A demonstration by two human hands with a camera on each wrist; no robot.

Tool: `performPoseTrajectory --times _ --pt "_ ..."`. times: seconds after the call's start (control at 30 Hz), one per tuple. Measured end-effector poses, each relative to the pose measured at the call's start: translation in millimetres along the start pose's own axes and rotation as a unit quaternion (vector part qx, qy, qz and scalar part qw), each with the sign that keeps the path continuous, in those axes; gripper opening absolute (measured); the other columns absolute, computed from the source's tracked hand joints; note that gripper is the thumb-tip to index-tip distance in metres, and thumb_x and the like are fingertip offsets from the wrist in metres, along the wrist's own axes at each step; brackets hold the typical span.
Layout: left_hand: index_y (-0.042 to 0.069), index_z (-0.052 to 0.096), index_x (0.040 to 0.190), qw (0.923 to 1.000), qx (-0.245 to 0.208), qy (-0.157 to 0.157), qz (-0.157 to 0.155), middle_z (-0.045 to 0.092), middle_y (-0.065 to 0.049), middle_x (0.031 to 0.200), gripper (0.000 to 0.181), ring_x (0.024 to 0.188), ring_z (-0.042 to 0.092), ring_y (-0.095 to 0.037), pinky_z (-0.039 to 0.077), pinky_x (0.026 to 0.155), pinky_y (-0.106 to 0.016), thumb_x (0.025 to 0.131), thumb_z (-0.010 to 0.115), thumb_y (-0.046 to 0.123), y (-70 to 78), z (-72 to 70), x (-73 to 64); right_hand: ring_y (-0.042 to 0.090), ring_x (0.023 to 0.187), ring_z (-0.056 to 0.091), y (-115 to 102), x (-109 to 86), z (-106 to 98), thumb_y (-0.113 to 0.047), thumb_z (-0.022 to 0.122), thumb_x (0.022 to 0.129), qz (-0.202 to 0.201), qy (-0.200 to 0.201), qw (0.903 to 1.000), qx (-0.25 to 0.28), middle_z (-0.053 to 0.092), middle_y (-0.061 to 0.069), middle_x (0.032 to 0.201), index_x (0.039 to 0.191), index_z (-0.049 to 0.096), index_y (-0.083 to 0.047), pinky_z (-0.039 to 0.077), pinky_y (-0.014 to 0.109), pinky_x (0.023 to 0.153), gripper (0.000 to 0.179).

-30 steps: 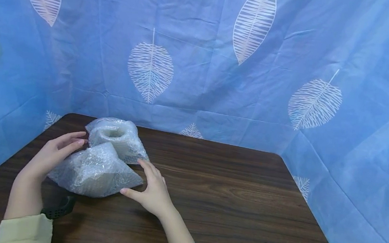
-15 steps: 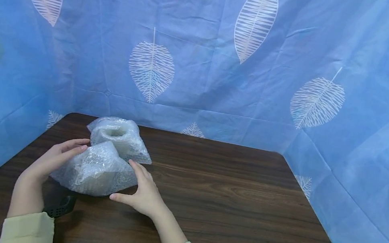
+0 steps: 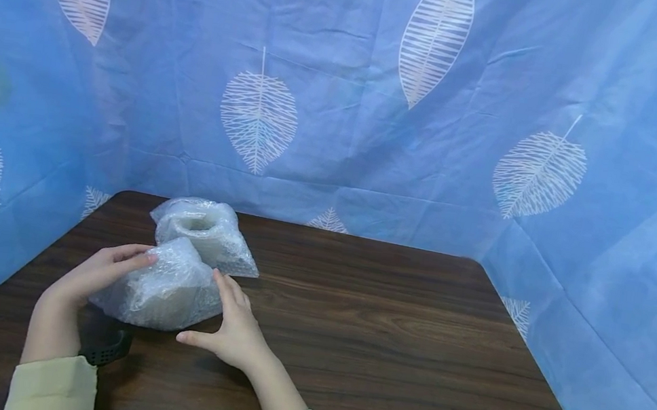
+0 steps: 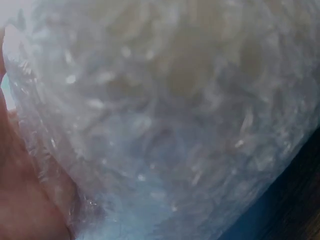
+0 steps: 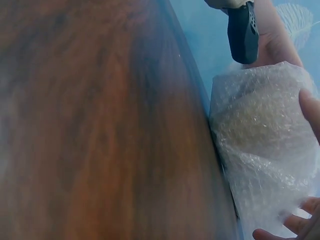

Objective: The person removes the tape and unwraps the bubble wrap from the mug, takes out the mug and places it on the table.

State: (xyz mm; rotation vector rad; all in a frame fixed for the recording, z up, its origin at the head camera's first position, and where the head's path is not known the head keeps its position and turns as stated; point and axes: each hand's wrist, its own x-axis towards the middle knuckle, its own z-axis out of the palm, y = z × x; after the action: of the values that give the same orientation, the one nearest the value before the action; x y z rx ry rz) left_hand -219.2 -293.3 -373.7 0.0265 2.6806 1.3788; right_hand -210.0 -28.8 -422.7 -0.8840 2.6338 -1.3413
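Observation:
Two bundles in clear bubble wrap stand at the left of the table. The near bundle lies between my hands, with something pale showing dimly through the plastic. My left hand has its fingertips on the bundle's upper left side. In the left wrist view, the wrap fills nearly the whole picture beside the palm. My right hand is at the right end, thumb and fingers spread apart along the wrap. From the right wrist, the bundle shows with the left hand behind it.
Just behind, the far bundle has a round hollow in its top. The dark wood table extends to the right. Blue cloth with white leaf prints hangs around the back and sides. A black wrist device sits under the left wrist.
My right hand has moved left, in against the near bundle's right end. My left hand has shifted slightly right and down onto the wrap. Both bundles stay about where they were.

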Motion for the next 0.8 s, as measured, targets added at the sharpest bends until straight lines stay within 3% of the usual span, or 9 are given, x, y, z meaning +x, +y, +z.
performPoseTrajectory --times 0.13,0.37,0.8 --pt "-0.003 0.033 0.146 1.0 -0.001 0.002 0.003 0.026 -0.033 0.147 0.08 0.132 0.021 -0.054 0.026 0.092 -0.074 0.095 0.047 0.057 -0.4 0.0 1.6 0.024 0.139 0.023 0 0.8 2 -0.048 0.079 0.076 0.002 0.003 1.0 -0.008 0.02 -0.008 0.155 0.153 0.008 -0.037 0.036 0.054 0.101 0.105" --pt "-0.002 0.036 0.145 1.0 -0.005 0.003 0.004 0.026 -0.033 0.147 0.079 0.131 0.024 -0.053 0.027 0.092 -0.073 0.094 0.05 0.055 -1.4 1.3 2.0 0.041 0.138 0.024 0 0.5 7 -0.047 0.077 0.078 0.014 0.005 0.9998 -0.014 0.022 -0.004 0.155 0.154 0.009 -0.037 0.035 0.06 0.098 0.102" --pt "-0.004 0.036 0.144 0.9996 0.012 0.016 0.021 0.031 -0.033 0.144 0.077 0.127 0.033 -0.052 0.034 0.091 -0.07 0.094 0.051 0.053 -1.0 7.5 7.8 0.038 0.137 0.028 -3 -1.4 12 -0.039 0.078 0.08 0.032 0.024 0.999 -0.02 0.025 -0.005 0.154 0.153 0.014 -0.035 0.033 0.058 0.102 0.097"
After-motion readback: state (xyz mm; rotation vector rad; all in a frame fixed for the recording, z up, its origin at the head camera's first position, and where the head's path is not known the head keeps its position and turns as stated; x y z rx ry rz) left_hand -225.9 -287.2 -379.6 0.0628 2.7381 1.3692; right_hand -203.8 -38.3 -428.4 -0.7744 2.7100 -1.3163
